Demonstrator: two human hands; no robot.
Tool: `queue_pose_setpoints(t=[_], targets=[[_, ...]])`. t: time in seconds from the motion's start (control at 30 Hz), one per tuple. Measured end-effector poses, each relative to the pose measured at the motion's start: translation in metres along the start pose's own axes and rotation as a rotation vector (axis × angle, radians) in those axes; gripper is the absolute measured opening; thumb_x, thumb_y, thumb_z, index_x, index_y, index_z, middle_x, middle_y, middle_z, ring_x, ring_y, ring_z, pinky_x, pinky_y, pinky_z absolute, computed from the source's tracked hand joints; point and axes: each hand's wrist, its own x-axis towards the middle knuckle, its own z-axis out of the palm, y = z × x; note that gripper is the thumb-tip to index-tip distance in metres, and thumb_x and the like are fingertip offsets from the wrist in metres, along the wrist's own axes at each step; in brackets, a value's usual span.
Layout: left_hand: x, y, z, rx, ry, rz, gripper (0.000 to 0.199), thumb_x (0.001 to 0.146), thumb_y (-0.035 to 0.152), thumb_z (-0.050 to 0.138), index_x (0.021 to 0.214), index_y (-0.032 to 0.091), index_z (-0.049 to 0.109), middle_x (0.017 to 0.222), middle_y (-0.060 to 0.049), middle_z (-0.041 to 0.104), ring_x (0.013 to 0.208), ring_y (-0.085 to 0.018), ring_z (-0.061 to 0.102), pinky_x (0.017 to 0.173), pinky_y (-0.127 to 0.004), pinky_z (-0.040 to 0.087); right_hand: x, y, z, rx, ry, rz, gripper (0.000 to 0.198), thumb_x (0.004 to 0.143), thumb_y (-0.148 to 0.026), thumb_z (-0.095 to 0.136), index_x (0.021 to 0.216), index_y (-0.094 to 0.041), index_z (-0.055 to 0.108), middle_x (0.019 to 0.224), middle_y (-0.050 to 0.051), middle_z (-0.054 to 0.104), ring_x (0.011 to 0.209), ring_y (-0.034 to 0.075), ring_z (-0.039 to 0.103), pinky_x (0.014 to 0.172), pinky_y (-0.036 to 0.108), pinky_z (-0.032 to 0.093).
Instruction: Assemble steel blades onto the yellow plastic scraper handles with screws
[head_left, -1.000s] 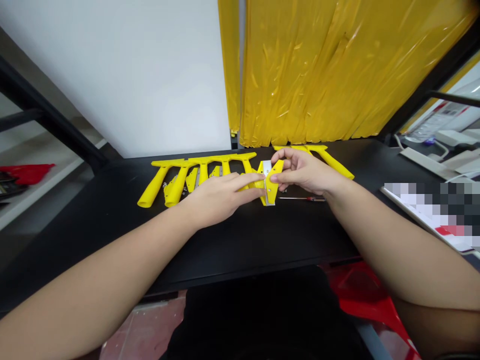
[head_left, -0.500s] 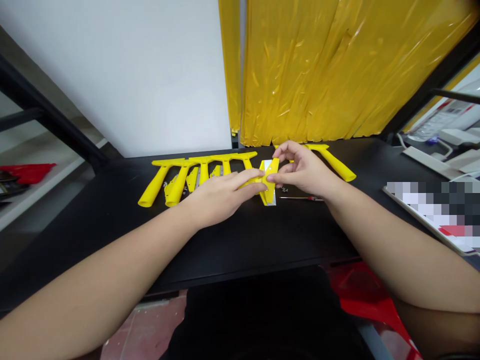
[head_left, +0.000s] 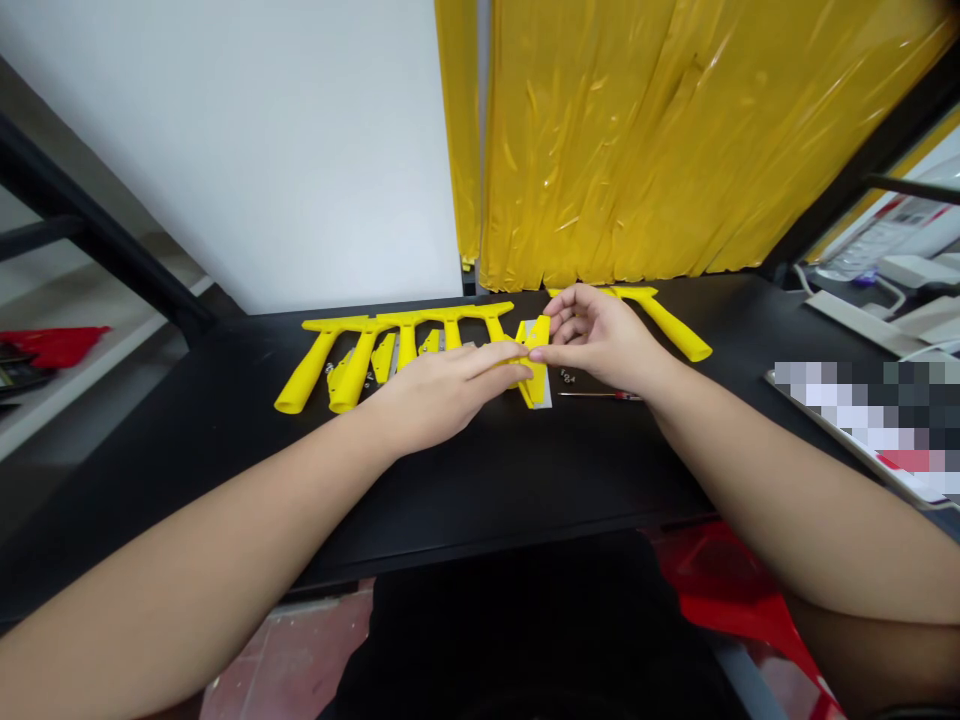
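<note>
In the head view, clear plastic packaging (head_left: 877, 245) lies at the far right, its contents too blurred to tell. Crumpled, glossy yellow film (head_left: 637, 140) hangs beside a smooth white panel (head_left: 300, 150) behind the matt black table (head_left: 517, 490). Around the table's middle, the left hand (head_left: 439, 402) grips a yellow-and-silver piece (head_left: 538, 385) between thumb and fingers, while the right hand (head_left: 600, 332) pinches its right side, thumb in front and fingers curled. The piece has an angular, tapering yellow plate and a flat silver strip. To the left lie T-shaped yellow handles (head_left: 306, 372) with round, hollow near ends; to the right, small metallic screws (head_left: 568, 377) sit near a thin-shafted, red-handled screwdriver (head_left: 627, 396).
</note>
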Motion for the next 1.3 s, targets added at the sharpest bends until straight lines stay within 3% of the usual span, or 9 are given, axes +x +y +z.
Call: queue_pose_setpoints(t=[0.17,0.33,0.57,0.83,1.1,1.3], targets=[[0.002,0.000,-0.002,-0.006,-0.023,0.013,0.039,0.107,0.012,0.052,0.141,0.027,0.064,0.151,-0.002,0.069,0.119,-0.018,0.074,0.085,-0.028,0.061,0.000,-0.002,0.000,-0.045,-0.002,-0.069,0.067,0.057,-0.049,0.106,0.105,-0.022,0.069,0.094,0.001,0.064,0.076,0.014,0.062,0.064,0.029,0.057],[0.002,0.000,-0.001,0.016,-0.010,0.014,0.040,0.107,0.012,0.051,0.141,0.028,0.064,0.151,-0.003,0.069,0.115,-0.018,0.075,0.084,-0.027,0.061,-0.001,-0.003,0.000,0.017,-0.049,-0.030,0.064,0.060,-0.047,0.105,0.105,-0.023,0.067,0.101,0.002,0.065,0.076,0.013,0.065,0.065,0.028,0.059],[0.002,-0.001,-0.004,-0.001,-0.047,0.027,0.044,0.105,0.010,0.049,0.142,0.030,0.066,0.152,-0.003,0.068,0.112,-0.017,0.074,0.083,-0.027,0.061,0.000,0.000,0.003,0.153,-0.134,0.042,0.062,0.065,-0.040,0.104,0.107,-0.023,0.061,0.075,-0.005,0.068,0.064,0.013,0.068,0.063,0.029,0.062],[0.001,-0.002,-0.005,-0.047,-0.052,0.037,0.043,0.108,0.012,0.047,0.141,0.031,0.067,0.153,-0.002,0.067,0.118,-0.018,0.074,0.094,-0.029,0.060,0.001,0.002,0.006,0.268,-0.168,0.129,0.057,0.072,-0.044,0.101,0.106,-0.021,0.061,0.067,-0.006,0.072,0.055,0.013,0.070,0.056,0.026,0.062],[0.002,-0.002,-0.006,-0.054,-0.033,0.031,0.037,0.109,0.015,0.049,0.138,0.029,0.068,0.147,-0.004,0.071,0.114,-0.019,0.076,0.089,-0.031,0.063,-0.001,-0.001,-0.004,0.422,-0.244,0.256,0.058,0.072,-0.029,0.101,0.116,-0.021,0.064,0.081,-0.002,0.079,0.063,0.014,0.076,0.064,0.027,0.067],[0.002,-0.003,-0.006,-0.078,-0.026,0.028,0.033,0.109,0.014,0.050,0.136,0.023,0.068,0.146,-0.006,0.072,0.118,-0.018,0.076,0.092,-0.029,0.063,0.000,0.001,-0.003,0.447,-0.244,0.286,0.058,0.071,-0.027,0.102,0.116,-0.022,0.065,0.083,-0.002,0.080,0.068,0.015,0.077,0.067,0.028,0.069]])
